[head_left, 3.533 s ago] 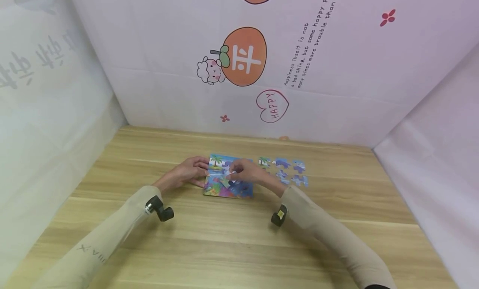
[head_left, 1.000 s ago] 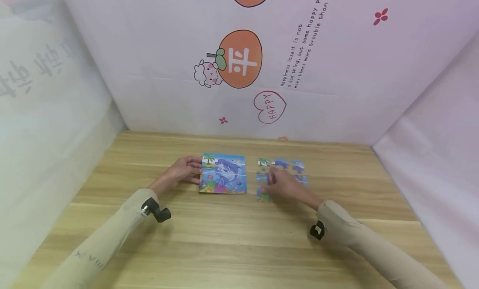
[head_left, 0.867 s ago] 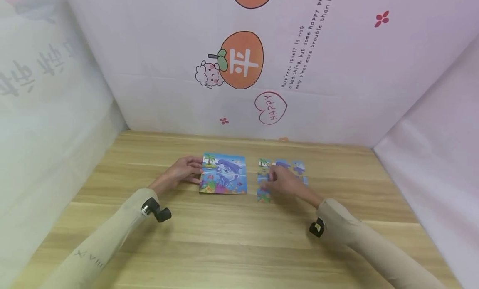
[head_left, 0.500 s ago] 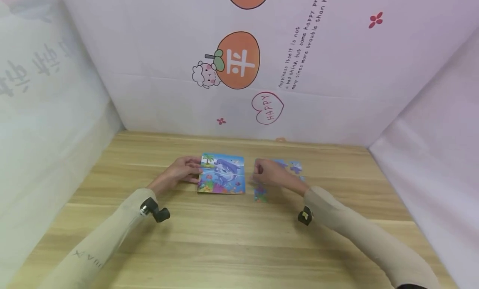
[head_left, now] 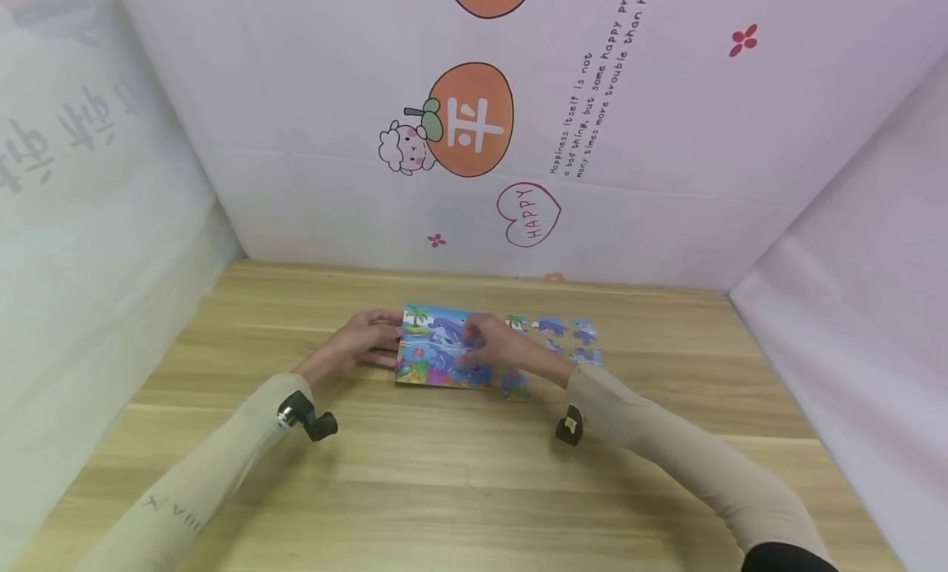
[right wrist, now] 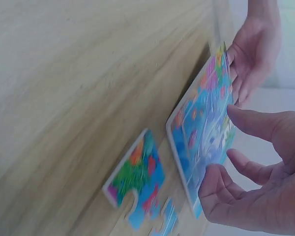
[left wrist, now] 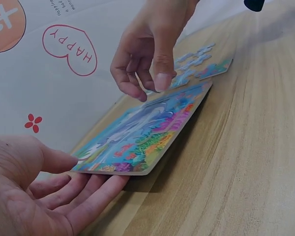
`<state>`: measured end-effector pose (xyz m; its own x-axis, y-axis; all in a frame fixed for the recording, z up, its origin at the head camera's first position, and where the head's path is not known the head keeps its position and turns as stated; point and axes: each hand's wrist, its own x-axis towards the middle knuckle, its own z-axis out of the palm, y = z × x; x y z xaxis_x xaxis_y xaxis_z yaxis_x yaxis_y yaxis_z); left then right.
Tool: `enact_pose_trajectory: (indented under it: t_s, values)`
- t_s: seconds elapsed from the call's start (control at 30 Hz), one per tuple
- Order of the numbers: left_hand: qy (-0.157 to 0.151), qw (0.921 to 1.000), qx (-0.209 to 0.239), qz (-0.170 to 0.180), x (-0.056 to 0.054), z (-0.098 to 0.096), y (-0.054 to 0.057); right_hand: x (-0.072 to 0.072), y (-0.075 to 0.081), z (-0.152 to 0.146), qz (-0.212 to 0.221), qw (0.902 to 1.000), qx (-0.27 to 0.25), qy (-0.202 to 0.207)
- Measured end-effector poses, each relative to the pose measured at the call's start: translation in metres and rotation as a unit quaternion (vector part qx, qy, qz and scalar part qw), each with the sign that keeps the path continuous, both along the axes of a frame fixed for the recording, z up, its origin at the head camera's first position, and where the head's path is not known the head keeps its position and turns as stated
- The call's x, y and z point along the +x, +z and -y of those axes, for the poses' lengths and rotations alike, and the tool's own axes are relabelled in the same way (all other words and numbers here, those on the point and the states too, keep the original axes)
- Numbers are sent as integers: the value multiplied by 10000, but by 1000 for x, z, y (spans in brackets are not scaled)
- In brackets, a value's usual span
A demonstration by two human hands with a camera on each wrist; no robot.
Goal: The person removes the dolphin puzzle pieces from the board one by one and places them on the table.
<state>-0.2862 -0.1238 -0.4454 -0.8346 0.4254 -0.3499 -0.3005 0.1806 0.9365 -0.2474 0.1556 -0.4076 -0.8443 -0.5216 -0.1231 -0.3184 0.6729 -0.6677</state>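
Note:
My left hand [head_left: 363, 335] grips the left edge of a square dolphin jigsaw puzzle [head_left: 422, 368], thumb on top and fingers beneath. In the left wrist view the puzzle [left wrist: 132, 142] tilts, its near edge raised off the table. Over the puzzle's right part hovers my right hand [head_left: 494, 341]. Its thumb and fingers stand apart with nothing between them in the right wrist view, where the hand [right wrist: 265, 182] overlaps the picture. Right of the puzzle lies a loose coral-patterned corner piece [right wrist: 142, 172], at the near end of a spaced-out group of pieces.
Among the loose pieces are a palm-tree piece [head_left: 516, 320], a dolphin piece [head_left: 551, 327] and a piece at the far right corner [head_left: 584, 332]. The wooden table [head_left: 444, 473] meets a printed white cloth wall [head_left: 333, 210] at the back, with cloth on both sides.
Earlier the right hand pinched a piece above the puzzle. It then went right to the loose pieces, where the coral corner piece now lies, and has swung back left over the puzzle.

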Motion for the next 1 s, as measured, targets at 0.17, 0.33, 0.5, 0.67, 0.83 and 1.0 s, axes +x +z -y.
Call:
enact_pose_trajectory:
  t_s: [0.17, 0.33, 0.5, 0.67, 0.83, 1.0]
  values:
    - [-61, 9999, -17, 152, -3, 0, 1, 3, -2, 14, 102, 9999, 87, 66]
    - [-200, 9997, 0, 107, -4, 2, -1, 7, -12, 27, 295, 9992, 262, 45]
    - [-288, 9995, 64, 81, -4, 2, -4, 9, -18, 34, 127, 9994, 316, 79]
    - [-142, 9998, -61, 127, -6, 2, -8, 9, -18, 35, -51, 9994, 299, 192]
    - [-113, 9998, -104, 85, -6, 2, -11, 8, -20, 35, -70, 9992, 224, 326]
    - [-100, 9999, -88, 95, -6, 2, -11, 7, -20, 36, -129, 9993, 75, 337]
